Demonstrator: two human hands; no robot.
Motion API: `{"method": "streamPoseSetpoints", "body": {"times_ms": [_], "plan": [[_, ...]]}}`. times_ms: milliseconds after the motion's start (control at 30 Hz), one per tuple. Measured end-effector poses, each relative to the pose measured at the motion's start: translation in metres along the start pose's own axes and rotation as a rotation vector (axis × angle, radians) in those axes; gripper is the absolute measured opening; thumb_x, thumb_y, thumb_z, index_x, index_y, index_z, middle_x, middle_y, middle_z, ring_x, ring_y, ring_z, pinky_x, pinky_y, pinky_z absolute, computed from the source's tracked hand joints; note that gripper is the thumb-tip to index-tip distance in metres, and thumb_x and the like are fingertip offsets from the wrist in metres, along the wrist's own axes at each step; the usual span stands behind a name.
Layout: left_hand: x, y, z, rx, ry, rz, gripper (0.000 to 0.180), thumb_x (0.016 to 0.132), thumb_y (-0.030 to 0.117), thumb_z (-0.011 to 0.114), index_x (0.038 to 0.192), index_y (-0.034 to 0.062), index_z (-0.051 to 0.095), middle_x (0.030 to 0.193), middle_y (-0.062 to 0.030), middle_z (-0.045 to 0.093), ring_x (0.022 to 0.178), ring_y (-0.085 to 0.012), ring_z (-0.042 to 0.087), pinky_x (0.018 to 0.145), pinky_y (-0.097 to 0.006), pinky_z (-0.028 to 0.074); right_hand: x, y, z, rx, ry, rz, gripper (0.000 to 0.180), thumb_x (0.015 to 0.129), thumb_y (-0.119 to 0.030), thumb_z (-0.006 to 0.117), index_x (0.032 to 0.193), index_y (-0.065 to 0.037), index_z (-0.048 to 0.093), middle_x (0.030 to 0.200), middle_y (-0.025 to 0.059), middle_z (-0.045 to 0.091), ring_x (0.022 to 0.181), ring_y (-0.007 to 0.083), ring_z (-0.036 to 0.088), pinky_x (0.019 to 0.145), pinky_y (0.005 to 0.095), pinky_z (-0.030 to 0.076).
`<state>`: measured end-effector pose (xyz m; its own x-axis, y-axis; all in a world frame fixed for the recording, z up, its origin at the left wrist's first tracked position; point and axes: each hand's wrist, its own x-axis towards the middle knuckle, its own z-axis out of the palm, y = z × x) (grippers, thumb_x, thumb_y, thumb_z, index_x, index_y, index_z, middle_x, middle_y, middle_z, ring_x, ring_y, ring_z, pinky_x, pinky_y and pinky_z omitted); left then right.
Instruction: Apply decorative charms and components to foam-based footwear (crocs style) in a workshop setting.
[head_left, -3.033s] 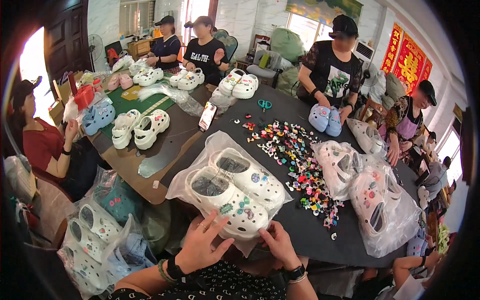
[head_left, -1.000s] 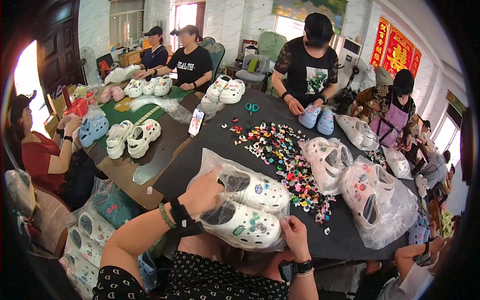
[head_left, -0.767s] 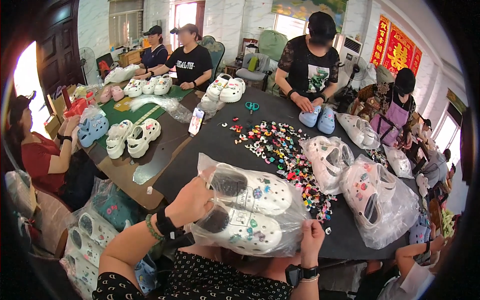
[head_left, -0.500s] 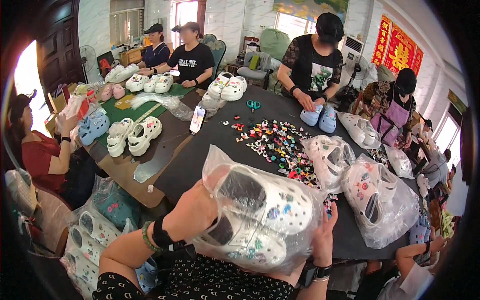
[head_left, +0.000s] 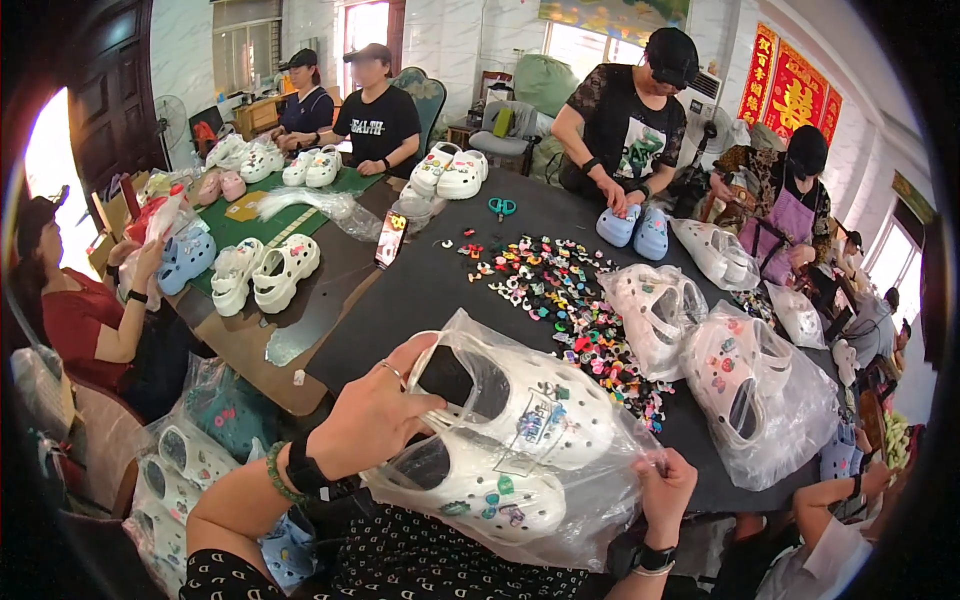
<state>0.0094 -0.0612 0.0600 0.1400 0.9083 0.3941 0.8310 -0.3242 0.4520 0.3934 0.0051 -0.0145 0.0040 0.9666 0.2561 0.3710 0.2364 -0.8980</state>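
Observation:
A pair of white clogs [head_left: 565, 415] with colourful charms lies inside a clear plastic bag [head_left: 600, 520] held over the table's near edge. My left hand [head_left: 375, 410] is closed around the heel ends of the clogs, at the left side of the bag. A ring and a green bead bracelet show on that hand and wrist. At the toe end, my right hand [head_left: 665, 490] has its fingers closed on the bag's gathered plastic. The bag stretches between both hands, and printed lines show on it over the clogs.
Loose charms [head_left: 560, 300] are heaped on the dark table [head_left: 400, 310]. Bagged white clogs [head_left: 745, 370] lie to the right. Teal scissors [head_left: 502, 208] and a phone [head_left: 391, 238] are farther off. A co-worker [head_left: 630, 130] handles blue clogs [head_left: 635, 230] across the table. More bagged clogs [head_left: 165, 500] stand lower left.
My right hand has gone from spread fingers beside the bag to closed on its plastic. My left hand has shifted back toward the heel ends, and the clogs have turned slightly.

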Motion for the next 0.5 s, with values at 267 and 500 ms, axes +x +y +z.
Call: {"method": "streamPoseSetpoints", "body": {"times_ms": [267,500], "plan": [[0.002,0.021,-0.001,-0.111,-0.016,0.047,0.023,0.073,0.007,0.078,0.095,0.0135,0.078,0.146,-0.0181,0.044,0.129,-0.0355,0.052,0.1,-0.04,0.047,-0.002,0.0,-0.033,-0.208,0.266,-0.318,0.052,0.088,-0.041,0.074,0.064,0.0,0.055,0.057,-0.003,0.039,0.056,0.0063,0.033,0.049,0.0284,0.024],[0.018,0.015,0.002,-0.054,0.215,0.159,0.03,0.067,0.003,0.081,0.096,0.0115,0.078,0.146,-0.016,0.043,0.114,-0.0328,0.061,0.089,-0.038,0.054,-0.023,-0.011,-0.002,0.791,-0.427,-0.127,0.128,0.063,-0.035,0.095,0.154,-0.003,0.01,0.151,0.0143,0.036,0.139,0.0236,0.036,0.115,0.0382,0.029]]}}
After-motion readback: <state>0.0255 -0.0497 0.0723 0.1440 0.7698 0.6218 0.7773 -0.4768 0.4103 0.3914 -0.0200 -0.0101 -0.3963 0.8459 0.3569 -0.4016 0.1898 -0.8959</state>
